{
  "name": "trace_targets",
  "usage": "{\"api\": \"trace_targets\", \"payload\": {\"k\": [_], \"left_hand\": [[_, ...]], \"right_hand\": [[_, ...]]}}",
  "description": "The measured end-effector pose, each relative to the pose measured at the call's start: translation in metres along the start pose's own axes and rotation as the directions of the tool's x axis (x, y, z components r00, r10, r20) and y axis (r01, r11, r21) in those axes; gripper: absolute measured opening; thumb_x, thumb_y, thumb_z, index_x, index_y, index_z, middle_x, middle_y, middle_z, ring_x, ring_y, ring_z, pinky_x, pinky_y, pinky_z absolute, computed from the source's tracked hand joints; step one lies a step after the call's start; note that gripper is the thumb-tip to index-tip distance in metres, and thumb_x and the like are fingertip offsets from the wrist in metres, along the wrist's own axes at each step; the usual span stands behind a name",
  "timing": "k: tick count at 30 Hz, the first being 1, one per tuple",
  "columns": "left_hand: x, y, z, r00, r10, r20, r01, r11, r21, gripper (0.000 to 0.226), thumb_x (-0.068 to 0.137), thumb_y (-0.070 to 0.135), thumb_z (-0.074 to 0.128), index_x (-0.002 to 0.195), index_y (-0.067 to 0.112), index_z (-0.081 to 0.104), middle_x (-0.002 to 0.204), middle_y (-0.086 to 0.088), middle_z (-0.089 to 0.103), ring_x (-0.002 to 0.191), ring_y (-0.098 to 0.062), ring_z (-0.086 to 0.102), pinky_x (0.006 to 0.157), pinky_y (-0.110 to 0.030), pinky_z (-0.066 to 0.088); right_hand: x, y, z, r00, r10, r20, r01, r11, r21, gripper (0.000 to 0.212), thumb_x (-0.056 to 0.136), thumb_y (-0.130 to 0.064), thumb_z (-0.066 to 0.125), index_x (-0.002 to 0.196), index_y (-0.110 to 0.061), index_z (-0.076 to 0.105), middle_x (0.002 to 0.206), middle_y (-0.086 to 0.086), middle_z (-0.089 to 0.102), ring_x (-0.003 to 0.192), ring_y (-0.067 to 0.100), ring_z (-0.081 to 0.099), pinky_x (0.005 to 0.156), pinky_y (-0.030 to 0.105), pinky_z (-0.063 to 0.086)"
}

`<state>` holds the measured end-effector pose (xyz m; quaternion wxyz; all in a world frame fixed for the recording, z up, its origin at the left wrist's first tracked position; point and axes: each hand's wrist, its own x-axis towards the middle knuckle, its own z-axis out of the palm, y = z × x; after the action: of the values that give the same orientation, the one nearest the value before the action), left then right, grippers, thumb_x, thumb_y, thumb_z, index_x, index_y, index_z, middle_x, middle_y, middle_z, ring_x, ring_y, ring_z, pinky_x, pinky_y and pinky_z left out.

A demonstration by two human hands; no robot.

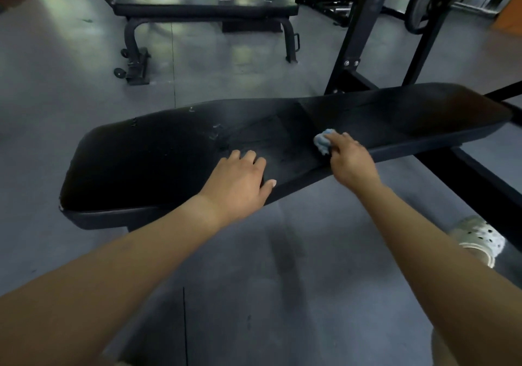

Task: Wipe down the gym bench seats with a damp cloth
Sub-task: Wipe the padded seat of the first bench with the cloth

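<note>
The bench pad (175, 153) is black with pale scuffs, the cloth (323, 141) is light blue, the floor (70, 88) is grey, the far bench (206, 8) is black, and the shoe (480, 238) is white with dark holes.

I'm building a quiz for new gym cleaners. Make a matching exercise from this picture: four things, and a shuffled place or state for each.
1 cloth; 2 left hand; 3 far bench; 4 white shoe
A rests flat on near bench; B on the floor, right side; C gripped by right hand; D behind near bench, untouched
Pairs: 1-C; 2-A; 3-D; 4-B
</note>
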<state>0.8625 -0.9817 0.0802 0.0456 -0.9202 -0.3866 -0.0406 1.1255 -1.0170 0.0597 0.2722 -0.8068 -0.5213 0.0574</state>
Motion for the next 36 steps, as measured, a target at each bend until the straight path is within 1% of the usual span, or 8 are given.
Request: {"api": "trace_targets", "payload": {"k": [3,6,15,19,24,31,33,36], "left_hand": [[0.000,0.001,0.000,1.000,0.002,-0.006,-0.002,1.000,-0.001,0.050,0.106,0.055,0.035,0.126,0.014,0.055,0.124,-0.007,0.058,0.111,-0.029,0.054,0.086,-0.039,0.048],[-0.001,0.001,0.002,1.000,0.000,-0.027,0.000,1.000,0.013,0.049,0.105,0.055,0.035,0.123,0.014,0.055,0.120,-0.007,0.058,0.107,-0.028,0.054,0.083,-0.039,0.047],[0.000,0.001,0.004,1.000,0.011,-0.022,-0.010,0.999,0.035,0.048,0.105,0.054,0.035,0.123,0.014,0.054,0.120,-0.006,0.057,0.107,-0.028,0.053,0.083,-0.041,0.049],[0.000,0.000,0.003,1.000,0.020,-0.020,-0.019,0.999,0.032,0.049,0.106,0.053,0.034,0.127,0.013,0.053,0.122,-0.007,0.057,0.109,-0.028,0.054,0.084,-0.040,0.048],[0.000,0.003,0.006,0.999,0.018,-0.031,-0.016,0.998,0.066,0.048,0.106,0.052,0.031,0.124,0.014,0.054,0.120,-0.006,0.057,0.106,-0.028,0.053,0.080,-0.039,0.047],[0.005,0.003,0.006,0.999,0.018,-0.027,-0.016,0.998,0.061,0.049,0.105,0.054,0.034,0.123,0.014,0.055,0.121,-0.006,0.057,0.108,-0.030,0.053,0.079,-0.039,0.044],[0.005,0.002,0.005,1.000,0.018,-0.020,-0.017,0.998,0.054,0.049,0.105,0.054,0.034,0.125,0.014,0.054,0.123,-0.007,0.057,0.109,-0.030,0.053,0.082,-0.040,0.047],[0.004,0.004,0.005,1.000,0.009,-0.021,-0.008,0.999,0.053,0.050,0.105,0.054,0.033,0.127,0.013,0.054,0.125,-0.007,0.058,0.110,-0.030,0.053,0.084,-0.041,0.048]], "right_hand": [[-0.001,-0.008,0.009,0.985,0.111,-0.134,-0.109,0.994,0.023,0.033,0.094,-0.006,0.039,0.119,-0.012,0.060,0.112,0.013,0.055,0.109,0.037,0.052,0.094,0.047,0.041],[-0.021,-0.035,0.031,0.974,-0.046,-0.221,0.051,0.999,0.017,0.029,0.095,-0.012,0.043,0.116,-0.008,0.064,0.117,0.012,0.062,0.114,0.031,0.054,0.106,0.044,0.035],[-0.047,-0.015,0.036,0.912,-0.410,-0.003,0.410,0.912,-0.028,0.043,0.106,-0.022,0.040,0.148,-0.019,0.052,0.153,0.002,0.050,0.147,0.020,0.038,0.126,0.040,0.021],[-0.023,-0.003,0.027,0.973,-0.186,-0.136,0.194,0.980,0.051,0.039,0.106,-0.013,0.042,0.142,-0.015,0.058,0.140,0.005,0.060,0.137,0.024,0.048,0.124,0.040,0.020],[-0.035,-0.041,0.042,0.930,0.281,-0.238,-0.152,0.882,0.446,0.042,0.107,-0.016,0.038,0.145,-0.020,0.056,0.159,-0.002,0.041,0.154,0.016,0.021,0.127,0.041,0.012],[-0.059,-0.043,0.059,0.959,0.102,-0.266,0.022,0.904,0.427,0.041,0.111,-0.017,0.035,0.147,-0.024,0.051,0.162,-0.005,0.037,0.156,0.013,0.014,0.128,0.034,0.011],[-0.046,-0.023,0.047,0.940,0.206,-0.272,-0.061,0.886,0.459,0.040,0.111,-0.021,0.036,0.148,-0.026,0.051,0.164,-0.005,0.032,0.155,0.016,0.019,0.125,0.037,0.022],[-0.033,-0.011,0.037,0.899,0.343,-0.272,-0.169,0.844,0.509,0.040,0.111,-0.019,0.034,0.148,-0.026,0.048,0.167,-0.007,0.027,0.156,0.012,0.012,0.111,0.015,0.025]]}}
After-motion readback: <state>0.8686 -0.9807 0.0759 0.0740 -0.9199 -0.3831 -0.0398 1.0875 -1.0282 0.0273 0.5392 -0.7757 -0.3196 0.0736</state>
